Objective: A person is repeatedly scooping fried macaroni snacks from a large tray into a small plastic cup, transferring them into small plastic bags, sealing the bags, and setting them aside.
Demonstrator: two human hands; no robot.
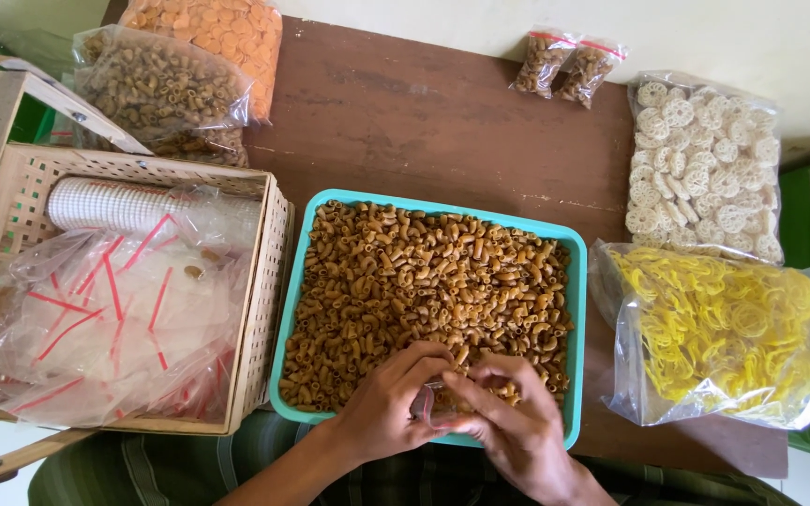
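Observation:
A teal tray (290, 309) full of brown elbow-shaped snack pieces (424, 281) sits on the brown table in front of me. Both my hands rest at its near edge. My left hand (391, 403) and my right hand (508, 417) together pinch a small clear plastic bag (435, 403) that holds some of the brown pieces. The bag is mostly hidden between my fingers.
A woven basket (269, 281) with empty red-striped zip bags (105, 319) and a white roll stands at left. Big bags of brown and orange snacks lie at the back left. Two small filled bags (566, 66) lie at the back. Bags of white (705, 169) and yellow (724, 328) crackers sit at right.

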